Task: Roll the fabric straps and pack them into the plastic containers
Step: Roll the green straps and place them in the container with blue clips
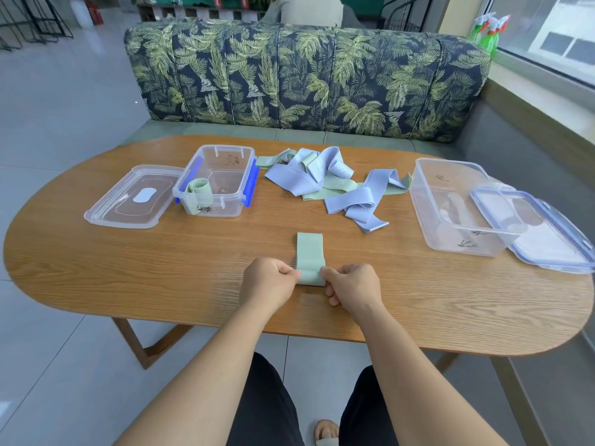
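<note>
Two hands meet at the near end of a pale green strap (310, 255) lying on the wooden table (161, 272). The left hand (270, 280) has its fingers curled in, pinching the strap's left edge between thumb and forefinger. The right hand (352, 284) is curled the same way and pinches the right edge, its lower fingers tucked under against the tabletop. Between them the strap's near end is turned over into a low roll; the rest of it lies flat and runs straight away from the hands.

Beyond the hands and a little to the right, a loose heap of straps (325, 178), lilac and green, lies tangled. Far ahead to the left of the left hand stands a small clear container (222, 210) with blue latches, open, with one rolled green strap (198, 187) standing in its near left corner. Its clear lid (132, 201) lies flat just beside it, further left. Well off to the right of the right hand stands a larger clear container (460, 241), open, with its blue-edged lid (547, 239) leaning against its right side.
</note>
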The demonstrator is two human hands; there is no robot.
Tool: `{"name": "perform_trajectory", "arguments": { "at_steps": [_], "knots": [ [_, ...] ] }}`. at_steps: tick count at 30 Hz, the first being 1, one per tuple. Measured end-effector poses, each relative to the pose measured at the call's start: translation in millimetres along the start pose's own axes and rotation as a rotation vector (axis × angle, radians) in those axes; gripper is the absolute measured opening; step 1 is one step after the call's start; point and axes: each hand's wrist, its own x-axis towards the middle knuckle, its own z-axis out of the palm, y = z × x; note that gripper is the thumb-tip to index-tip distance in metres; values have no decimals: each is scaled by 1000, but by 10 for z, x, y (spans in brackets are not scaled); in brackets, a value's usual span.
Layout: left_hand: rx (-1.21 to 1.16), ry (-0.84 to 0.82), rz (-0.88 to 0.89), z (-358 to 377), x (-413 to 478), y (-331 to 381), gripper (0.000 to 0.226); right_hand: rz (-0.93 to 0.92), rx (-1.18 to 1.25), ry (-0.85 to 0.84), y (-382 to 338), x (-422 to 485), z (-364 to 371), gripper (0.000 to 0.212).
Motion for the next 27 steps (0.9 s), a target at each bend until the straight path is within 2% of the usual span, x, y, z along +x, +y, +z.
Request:
{"name": "perform_trajectory", "arguments": {
  "at_steps": [3,8,12,15,20,24,27],
  "knots": [
    [11,-20,-34,-11,55,57,13,-17,66,9,54,-27,3,27],
    [19,-25,-33,-20,112,91,21,-43,-2,19,42,-42,12,24],
    [-35,20,26,28,79,36,12,-21,-48,20,-19,5,-2,26],
    [-79,39,56,68,60,14,9,-47,-70,31,-56,27,14,19],
    [-103,-68,3,40,137,61,17,-81,-129,13,-88,0,55,18],
    [-157,-122,-48,8,190,74,7,-109,-169,9,-106,-29,48,19],
    [-152,-101,-31,37,210,34,6,-100,-145,-5,-95,-13,47,17]
  ]
}}
